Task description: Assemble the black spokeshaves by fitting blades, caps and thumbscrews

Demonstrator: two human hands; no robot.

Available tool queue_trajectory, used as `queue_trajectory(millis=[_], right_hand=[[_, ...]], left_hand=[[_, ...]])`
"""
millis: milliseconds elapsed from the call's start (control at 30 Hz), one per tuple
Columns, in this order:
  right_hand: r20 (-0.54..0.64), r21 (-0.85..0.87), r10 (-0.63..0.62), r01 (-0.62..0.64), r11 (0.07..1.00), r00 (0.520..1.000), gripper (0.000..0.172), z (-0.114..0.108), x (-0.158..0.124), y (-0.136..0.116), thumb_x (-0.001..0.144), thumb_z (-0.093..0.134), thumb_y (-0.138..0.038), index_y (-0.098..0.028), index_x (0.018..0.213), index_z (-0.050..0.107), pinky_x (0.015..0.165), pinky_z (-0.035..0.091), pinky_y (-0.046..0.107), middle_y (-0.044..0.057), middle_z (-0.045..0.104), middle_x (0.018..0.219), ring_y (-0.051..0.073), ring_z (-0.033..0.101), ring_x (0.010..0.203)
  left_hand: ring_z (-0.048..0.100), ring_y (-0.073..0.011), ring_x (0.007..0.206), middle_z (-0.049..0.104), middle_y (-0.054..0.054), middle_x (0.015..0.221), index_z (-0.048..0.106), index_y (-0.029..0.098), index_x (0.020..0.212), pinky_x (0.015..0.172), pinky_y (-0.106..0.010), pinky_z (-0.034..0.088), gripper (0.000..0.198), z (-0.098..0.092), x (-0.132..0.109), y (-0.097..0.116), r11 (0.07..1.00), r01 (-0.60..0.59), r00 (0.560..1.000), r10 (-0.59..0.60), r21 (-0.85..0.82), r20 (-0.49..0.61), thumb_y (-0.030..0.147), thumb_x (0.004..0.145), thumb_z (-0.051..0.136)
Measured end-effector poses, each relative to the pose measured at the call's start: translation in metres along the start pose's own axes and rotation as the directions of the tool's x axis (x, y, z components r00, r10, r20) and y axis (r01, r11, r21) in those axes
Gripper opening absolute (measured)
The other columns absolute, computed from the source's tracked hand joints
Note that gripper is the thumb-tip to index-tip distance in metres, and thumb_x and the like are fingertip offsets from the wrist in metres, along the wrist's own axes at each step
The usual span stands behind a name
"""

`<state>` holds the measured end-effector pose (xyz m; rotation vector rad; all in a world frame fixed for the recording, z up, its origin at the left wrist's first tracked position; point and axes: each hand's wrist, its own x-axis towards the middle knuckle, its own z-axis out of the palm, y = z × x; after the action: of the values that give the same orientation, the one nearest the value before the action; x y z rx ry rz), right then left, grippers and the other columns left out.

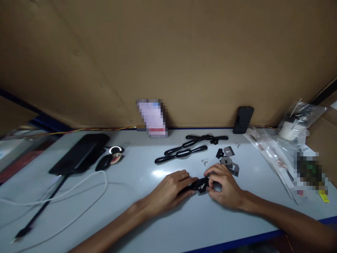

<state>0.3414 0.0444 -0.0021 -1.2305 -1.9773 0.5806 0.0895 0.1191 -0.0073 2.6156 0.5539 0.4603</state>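
A black spokeshave lies low over the table in front of me, with metal showing in its middle part. My left hand is closed round its left handle, thumb on the near side. At its right end, my right hand pinches it with bent fingers and thumb; whether a small part is also between those fingertips is hidden. Just beyond my right hand lie several flat grey metal blades and a small black cap plate. A silver thumbscrew rests beyond the held spokeshave, and another thumbscrew farther right.
More black spokeshave bodies lie farther back. A phone leans on the cardboard wall, near a blurred pink packet. Plastic-wrapped items sit right. A black device, keys and a white cable occupy the left.
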Motion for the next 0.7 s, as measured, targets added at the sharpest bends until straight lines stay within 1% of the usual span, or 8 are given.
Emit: queue_trajectory(millis=[133,200,233,300,367,433,600,700], right_hand=[[0.033,-0.019,0.030,-0.030,0.999,0.999,0.018,0.0009,-0.0017,0.0014,0.077,0.065,-0.005,-0.022,0.075,0.059,0.096,0.048,0.046,0.005,0.076,0.112,0.025,0.066,0.104],[0.077,-0.039,0.036,-0.033,0.999,0.996,0.023,-0.0002,-0.0025,0.0019,0.077,0.064,-0.008,-0.022,0.094,0.070,0.105,0.045,0.053,0.009,0.074,0.128,0.029,0.065,0.116],[0.115,-0.056,0.037,-0.031,0.998,0.993,0.042,-0.0011,-0.0028,0.0021,0.076,0.062,-0.009,-0.022,0.115,0.072,0.111,0.042,0.057,0.012,0.069,0.142,0.032,0.061,0.127],[0.201,-0.091,0.048,-0.031,0.995,0.978,0.086,-0.0029,-0.0032,0.0023,0.073,0.058,-0.011,-0.020,0.158,0.048,0.121,0.031,0.064,0.016,0.049,0.166,0.035,0.047,0.147],[0.253,-0.109,0.069,-0.042,0.993,0.965,0.106,-0.0043,-0.0033,0.0024,0.072,0.054,-0.011,-0.020,0.172,0.021,0.125,0.027,0.066,0.016,0.038,0.173,0.035,0.041,0.152],[0.250,-0.109,0.085,-0.060,0.992,0.964,0.105,-0.0048,-0.0031,0.0025,0.074,0.053,-0.011,-0.020,0.173,0.020,0.125,0.028,0.065,0.014,0.045,0.169,0.035,0.046,0.147],[0.207,-0.089,0.061,-0.043,0.995,0.976,0.091,-0.0041,-0.0023,0.0024,0.077,0.055,-0.011,-0.015,0.166,0.036,0.121,0.034,0.065,0.017,0.057,0.156,0.035,0.053,0.137],[0.084,-0.090,0.000,0.008,0.996,0.996,0.059,-0.0022,-0.0026,-0.0013,0.087,0.059,-0.012,-0.021,0.146,0.059,0.111,0.044,0.057,0.014,0.066,0.139,0.032,0.057,0.127]], left_hand=[[0.064,-0.0218,0.080,0.068,-0.006,0.091,0.071,0.021,0.132,0.070,-0.033,0.052,0.028,0.0002,-0.0003,-0.0003,1.000,0.007,1.000,-0.007,-0.005,-0.006,0.033,0.111,0.056],[0.065,-0.0222,0.081,0.068,-0.006,0.092,0.071,0.021,0.133,0.071,-0.033,0.053,0.029,0.0011,-0.0007,-0.0013,1.000,0.008,1.000,-0.008,-0.005,-0.009,0.034,0.111,0.056],[0.065,-0.0226,0.082,0.068,-0.007,0.093,0.071,0.021,0.133,0.072,-0.034,0.054,0.030,0.0017,-0.0009,-0.0019,1.000,0.007,1.000,-0.007,-0.004,-0.009,0.034,0.111,0.056],[0.067,-0.0233,0.085,0.069,-0.007,0.094,0.070,0.021,0.134,0.074,-0.035,0.055,0.031,0.0027,-0.0011,-0.0030,1.000,0.003,1.000,-0.003,0.000,-0.009,0.034,0.111,0.056],[0.067,-0.0237,0.085,0.070,-0.008,0.094,0.071,0.021,0.134,0.074,-0.035,0.056,0.031,0.0033,-0.0012,-0.0038,1.000,0.001,1.000,-0.001,0.005,-0.009,0.034,0.110,0.057],[0.067,-0.0236,0.084,0.070,-0.008,0.094,0.071,0.021,0.134,0.072,-0.035,0.056,0.030,0.0034,-0.0012,-0.0041,1.000,-0.001,1.000,0.001,0.010,-0.009,0.034,0.110,0.057],[0.068,-0.0257,0.086,0.071,-0.009,0.097,0.070,0.019,0.133,0.073,-0.037,0.057,0.030,0.0036,-0.0017,-0.0041,1.000,-0.003,1.000,0.003,0.020,-0.002,0.034,0.110,0.057],[0.068,-0.0252,0.086,0.071,-0.009,0.097,0.070,0.020,0.132,0.074,-0.036,0.056,0.028,0.0045,-0.0021,-0.0040,1.000,0.001,1.000,0.000,0.023,-0.005,0.033,0.110,0.059]])
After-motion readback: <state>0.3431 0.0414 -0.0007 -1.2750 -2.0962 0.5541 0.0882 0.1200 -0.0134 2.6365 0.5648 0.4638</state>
